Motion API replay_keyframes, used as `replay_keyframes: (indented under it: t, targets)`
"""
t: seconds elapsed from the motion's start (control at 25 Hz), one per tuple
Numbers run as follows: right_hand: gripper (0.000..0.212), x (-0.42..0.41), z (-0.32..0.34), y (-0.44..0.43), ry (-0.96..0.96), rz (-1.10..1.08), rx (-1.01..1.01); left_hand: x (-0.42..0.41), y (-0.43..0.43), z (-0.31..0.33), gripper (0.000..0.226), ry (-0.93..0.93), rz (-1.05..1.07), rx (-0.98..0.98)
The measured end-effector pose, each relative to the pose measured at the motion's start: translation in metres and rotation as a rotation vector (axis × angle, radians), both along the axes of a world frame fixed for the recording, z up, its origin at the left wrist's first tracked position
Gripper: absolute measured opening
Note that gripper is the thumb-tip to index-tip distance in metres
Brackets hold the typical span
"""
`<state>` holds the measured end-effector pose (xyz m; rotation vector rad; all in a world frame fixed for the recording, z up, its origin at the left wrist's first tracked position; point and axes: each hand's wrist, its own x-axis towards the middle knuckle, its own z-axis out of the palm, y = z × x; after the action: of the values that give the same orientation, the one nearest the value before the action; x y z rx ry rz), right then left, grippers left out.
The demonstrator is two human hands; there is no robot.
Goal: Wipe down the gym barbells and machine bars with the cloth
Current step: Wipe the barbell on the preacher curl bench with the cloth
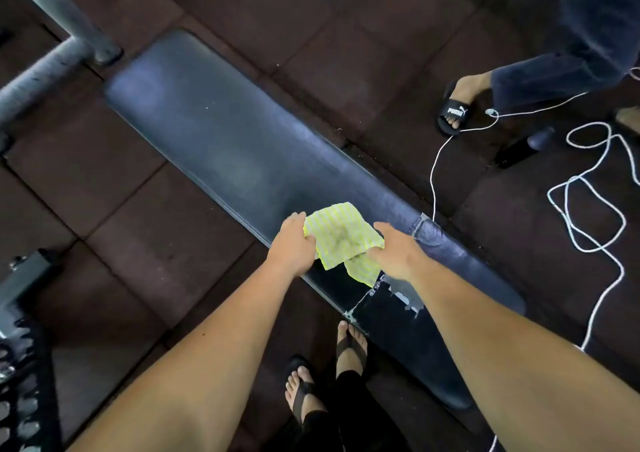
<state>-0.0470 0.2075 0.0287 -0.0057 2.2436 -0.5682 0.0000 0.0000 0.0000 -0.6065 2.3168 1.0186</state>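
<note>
A yellow-and-white striped cloth (341, 238) with a dirty patch in its middle lies spread over the padded black bench (221, 140). My left hand (293, 243) grips the cloth's left edge. My right hand (394, 249) pinches its right lower corner. The bench runs diagonally from upper left to lower right, and its vinyl is torn and taped near my right wrist. Grey metal machine bars (52, 60) stand at the upper left, far from both hands.
A white cord (588, 195) lies coiled on the dark rubber floor to the right. Another person's sandalled foot (457, 108) stands at the upper right. My own feet (329, 375) are beside the bench. A perforated metal part (17, 399) sits at the lower left.
</note>
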Motion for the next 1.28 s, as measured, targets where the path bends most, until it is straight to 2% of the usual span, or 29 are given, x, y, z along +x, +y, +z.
replay_keyframes:
  t: [0.08, 0.24, 0.32, 0.4, 0.44, 0.52, 0.6, 0.76, 0.96, 1.12, 1.28]
  targets:
    - [0.064, -0.006, -0.012, -0.004, -0.045, 0.031, 0.021, -0.006, 0.002, -0.003, 0.059, -0.025, 0.033, 0.021]
    - [0.08, -0.013, -0.04, -0.012, -0.103, 0.071, 0.034, -0.008, 0.009, -0.013, 0.029, -0.062, 0.049, 0.053]
    - [0.085, -0.014, -0.051, -0.016, -0.107, 0.074, 0.021, -0.006, 0.011, -0.023, 0.029, -0.077, 0.041, 0.04]
    - [0.07, -0.013, -0.06, -0.021, -0.074, 0.088, 0.024, -0.001, 0.013, -0.036, 0.046, -0.119, 0.051, 0.052]
    - [0.058, -0.012, -0.063, -0.024, -0.043, 0.094, 0.024, 0.002, 0.015, -0.039, 0.047, -0.129, 0.064, 0.075]
    - [0.034, -0.01, -0.066, -0.028, -0.002, 0.088, 0.013, 0.007, 0.019, -0.041, 0.01, -0.133, 0.075, 0.089]
    - [0.02, -0.006, -0.063, -0.032, 0.0, 0.058, -0.011, 0.012, 0.022, -0.038, 0.018, -0.127, 0.081, 0.103]
    - [0.009, 0.001, -0.043, -0.036, 0.025, 0.02, -0.069, 0.022, 0.021, -0.025, 0.008, -0.08, 0.121, 0.125]
    - [0.006, -0.009, 0.015, -0.044, 0.131, 0.043, -0.158, 0.018, 0.001, 0.033, 0.011, 0.041, 0.191, 0.146]
    - [0.025, -0.02, 0.072, -0.057, 0.183, 0.051, -0.227, 0.012, -0.021, 0.101, 0.022, 0.123, 0.236, 0.171]
    - [0.04, -0.023, 0.142, -0.082, 0.196, 0.05, -0.515, 0.015, -0.048, 0.185, 0.016, 0.228, 0.326, 0.267]
